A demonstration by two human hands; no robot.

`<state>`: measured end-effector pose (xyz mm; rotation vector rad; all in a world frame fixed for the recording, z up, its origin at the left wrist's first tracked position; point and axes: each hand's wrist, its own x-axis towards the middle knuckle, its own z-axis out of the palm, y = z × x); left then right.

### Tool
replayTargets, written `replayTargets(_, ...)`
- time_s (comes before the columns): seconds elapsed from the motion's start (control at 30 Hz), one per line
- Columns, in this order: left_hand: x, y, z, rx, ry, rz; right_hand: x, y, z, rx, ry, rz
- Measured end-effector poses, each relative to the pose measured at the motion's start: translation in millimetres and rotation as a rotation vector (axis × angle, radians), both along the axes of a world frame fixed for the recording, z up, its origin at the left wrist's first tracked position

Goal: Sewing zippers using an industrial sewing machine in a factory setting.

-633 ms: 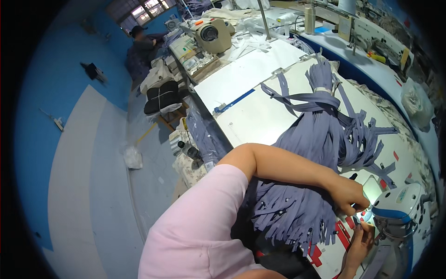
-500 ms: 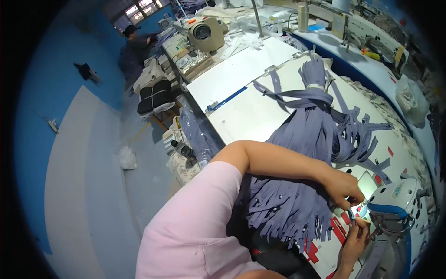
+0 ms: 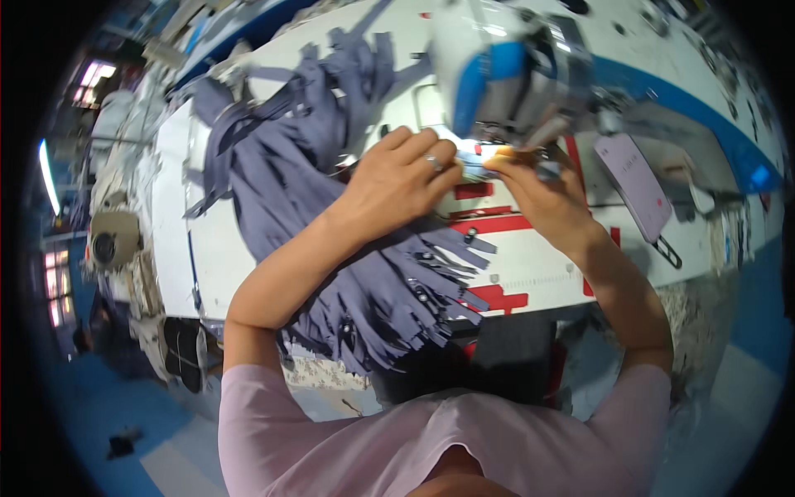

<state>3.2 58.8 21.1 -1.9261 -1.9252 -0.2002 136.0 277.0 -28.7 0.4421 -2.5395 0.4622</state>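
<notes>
Left hand (image 3: 396, 178) and right hand (image 3: 538, 195) pinch a grey strip (image 3: 474, 168) (lying crosswise) under the sewing machine (image 3: 505, 74).

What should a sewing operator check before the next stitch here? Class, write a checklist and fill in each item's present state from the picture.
1. Left hand on the fabric strip at the sewing machine: ok.
2. Right hand steadying the strip from the other side: ok.
3. Fingertips clear of the needle: cannot tell, the needle is hidden under the machine head.
4. Work area lit: ok, a bright light shines on the strip.
5. Pile of grey-blue strips within reach, beside the left forearm: ok.
6. Strip lying flat under the presser foot: cannot tell.
</notes>
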Motion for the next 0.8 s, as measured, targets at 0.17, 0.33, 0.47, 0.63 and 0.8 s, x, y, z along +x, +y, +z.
replayTargets(0.17,18.1,13.4,-9.9,-0.017,-0.502,0.063,8.0,8.5,5.2,-0.038,0.012,0.003)
replayTargets(0.33,12.6,12.5,-21.8,0.011,-0.677,0.237,11.8,4.6,12.5,0.002,-0.104,0.012)
replayTargets(0.47,17.8,17.4,-19.2,0.068,-0.742,0.325,14.1,6.5,11.9,-0.06,-0.152,-0.095)
replayTargets(0.63,18.1,19.3,-12.9,-0.001,-0.906,0.397,5.8,-1.3,17.5,-0.569,-0.253,-0.04)
replayTargets(0.8,16.9,21.5,-10.2,-0.023,-0.938,0.42,5.2,-0.3,-0.2,-0.092,-0.021,-0.031)
